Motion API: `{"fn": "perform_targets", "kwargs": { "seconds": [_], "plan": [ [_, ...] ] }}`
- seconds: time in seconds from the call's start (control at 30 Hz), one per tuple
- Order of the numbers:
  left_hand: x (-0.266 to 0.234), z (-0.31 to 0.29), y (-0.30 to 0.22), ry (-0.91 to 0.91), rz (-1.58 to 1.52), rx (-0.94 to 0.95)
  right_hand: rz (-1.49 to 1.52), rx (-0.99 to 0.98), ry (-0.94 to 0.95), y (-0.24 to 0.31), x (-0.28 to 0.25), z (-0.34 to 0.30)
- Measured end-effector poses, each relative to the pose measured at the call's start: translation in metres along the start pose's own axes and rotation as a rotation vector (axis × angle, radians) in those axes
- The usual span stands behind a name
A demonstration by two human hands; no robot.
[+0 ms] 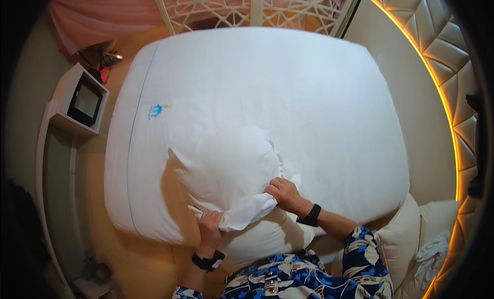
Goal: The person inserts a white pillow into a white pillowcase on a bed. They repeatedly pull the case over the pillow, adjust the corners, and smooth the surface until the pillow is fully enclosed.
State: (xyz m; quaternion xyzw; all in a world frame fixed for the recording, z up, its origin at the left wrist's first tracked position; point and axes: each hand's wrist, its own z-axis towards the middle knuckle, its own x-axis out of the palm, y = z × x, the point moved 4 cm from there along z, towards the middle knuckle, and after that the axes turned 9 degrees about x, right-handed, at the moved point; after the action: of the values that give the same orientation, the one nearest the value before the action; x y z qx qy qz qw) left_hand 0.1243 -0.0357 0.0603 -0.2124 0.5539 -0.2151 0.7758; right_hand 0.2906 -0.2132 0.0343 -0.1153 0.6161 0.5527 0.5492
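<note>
A plump white pillow in a white pillowcase rests on the near part of the bed, with small ruffles along its right side. My left hand is closed on the near left of the pillowcase's loose edge. Farther right and a little higher, my right hand grips the same edge, and a folded band of cloth stretches between the two fists. Another white pillow lies between the bed and my body, partly hidden by the cloth and my arms. Both wrists carry black bands.
The bed's white sheet has a blue line and a small blue emblem at left. More pillows and crumpled white cloth lie at lower right, by a padded, light-edged headboard. A white wall unit stands left; a lattice screen is behind.
</note>
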Motion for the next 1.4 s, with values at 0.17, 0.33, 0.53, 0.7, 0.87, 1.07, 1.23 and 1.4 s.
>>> {"fn": "perform_targets", "kwargs": {
  "seconds": [0.17, 0.33, 0.53, 0.7, 0.87, 1.07, 1.23, 1.4],
  "plan": [
    [0.006, 0.022, -0.001, -0.266, -0.043, -0.020, 0.190, 0.086, -0.054, -0.019, -0.003, 0.020],
    [0.051, -0.032, 0.031, 0.083, -0.139, -0.180, 0.249, 0.231, 0.364, -0.037, 0.048, -0.030],
    [0.035, -0.011, 0.016, 0.089, -0.174, -0.142, 0.208, 0.229, 0.481, -0.041, 0.034, -0.025],
    [0.023, 0.003, 0.009, 0.072, -0.119, -0.020, 0.062, -0.019, 0.190, -0.034, 0.021, -0.013],
    [0.021, 0.019, -0.004, -0.006, -0.055, 0.020, 0.089, 0.090, -0.273, -0.043, -0.015, 0.018],
    [0.018, 0.022, 0.005, -0.121, -0.142, -0.089, 0.456, 0.188, 0.097, -0.044, 0.008, -0.003],
    [0.046, -0.025, 0.024, 0.015, -0.138, -0.212, 0.240, 0.275, 0.420, -0.051, 0.047, -0.030],
    [0.035, -0.009, 0.028, 0.007, -0.255, -0.218, 0.321, 0.205, 0.328, -0.029, 0.020, -0.016]
  ]
}}
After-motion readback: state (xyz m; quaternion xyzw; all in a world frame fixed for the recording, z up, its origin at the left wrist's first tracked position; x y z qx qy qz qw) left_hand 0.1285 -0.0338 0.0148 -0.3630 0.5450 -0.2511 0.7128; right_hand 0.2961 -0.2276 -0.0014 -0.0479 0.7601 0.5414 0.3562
